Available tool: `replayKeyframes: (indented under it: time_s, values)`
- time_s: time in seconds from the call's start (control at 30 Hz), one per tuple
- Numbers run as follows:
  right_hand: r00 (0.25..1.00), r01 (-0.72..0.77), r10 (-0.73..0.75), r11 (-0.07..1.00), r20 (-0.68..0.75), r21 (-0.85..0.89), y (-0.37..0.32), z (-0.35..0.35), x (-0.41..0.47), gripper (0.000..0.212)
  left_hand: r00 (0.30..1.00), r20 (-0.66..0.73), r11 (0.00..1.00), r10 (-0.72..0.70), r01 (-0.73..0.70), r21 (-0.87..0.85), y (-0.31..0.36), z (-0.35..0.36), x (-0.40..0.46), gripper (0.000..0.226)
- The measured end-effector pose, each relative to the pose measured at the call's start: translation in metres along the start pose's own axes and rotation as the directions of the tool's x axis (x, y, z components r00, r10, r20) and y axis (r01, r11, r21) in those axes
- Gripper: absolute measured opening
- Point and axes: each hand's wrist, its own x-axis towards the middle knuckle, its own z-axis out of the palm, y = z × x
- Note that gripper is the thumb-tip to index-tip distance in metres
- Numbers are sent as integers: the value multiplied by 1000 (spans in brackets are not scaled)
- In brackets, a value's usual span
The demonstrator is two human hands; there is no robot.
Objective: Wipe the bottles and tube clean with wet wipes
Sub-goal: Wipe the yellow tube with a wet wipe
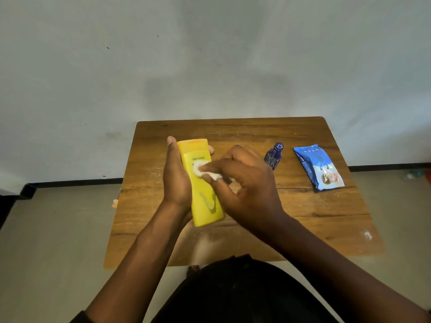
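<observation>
My left hand [175, 176] grips a tall yellow bottle [203, 201] from its left side and holds it above the wooden table [245, 134], cap end pointing away from me. My right hand [247, 180] pinches a crumpled white wet wipe [205, 171] and presses it against the bottle's front label. A dark blue tube [274, 156] stands on the table just right of my right hand. A small dark tip of another object [238, 146] shows behind my right hand; most of it is hidden.
A blue pack of wet wipes [318, 166] lies flat near the table's right side. The table's far edge meets a pale wall [210, 54]. A white speck [368, 235] sits near the front right corner. Floor surrounds the table on both sides.
</observation>
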Motion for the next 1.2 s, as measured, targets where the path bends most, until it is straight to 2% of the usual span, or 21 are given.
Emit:
replayKeyframes:
  time_s: [0.07,0.13,0.23,0.3,0.43,0.57,0.67,0.77,0.83,0.9,0.97,1.03,1.1,1.2]
  values:
    - [998,-47,49,997,-35,59,2,4,9,20,1000,-13,999,2,-3,-35,1,3,1,75]
    - [998,-68,66,991,21,117,0,5,5,19,998,-64,999,24,-26,-26,6,1,5,76]
    - [992,-31,7,981,127,189,-7,3,-19,16,993,-120,1000,-1,2,7,16,-9,8,81]
    - [991,0,-30,973,127,230,-9,1,-29,16,991,-134,1000,-29,30,8,19,-12,7,82]
    - [996,-12,-1,989,86,146,-8,5,-16,16,996,-80,999,-34,35,16,16,-5,3,80]
    - [997,-54,56,998,-54,35,-3,6,14,19,999,-33,1000,-15,14,-24,9,1,-1,74]
    - [995,-100,102,987,-15,129,-6,3,12,18,1000,-6,998,-30,30,-62,15,-5,3,72]
    - [990,36,-54,989,129,141,-19,-5,-8,17,997,-36,996,-66,64,-58,22,-15,9,74]
    - [979,108,-128,985,158,134,-18,-8,-15,16,992,-84,992,-92,84,-90,24,-19,12,72]
    - [991,50,-65,990,117,129,-12,-8,-11,17,982,-127,974,-139,112,-198,24,-17,14,64]
    - [999,-42,43,992,-1,121,-9,-10,-6,17,967,-156,921,-203,135,-365,22,-16,15,52]
    - [987,-75,89,991,-134,107,-12,-14,-3,17,941,-192,839,-278,141,-525,18,-19,19,44]
    - [978,-21,39,996,-204,87,-21,-15,-3,17,915,-181,763,-359,177,-622,12,-22,22,44]
    - [977,60,-54,998,-208,22,-24,-8,1,20,905,-151,776,-397,243,-582,8,-16,21,45]
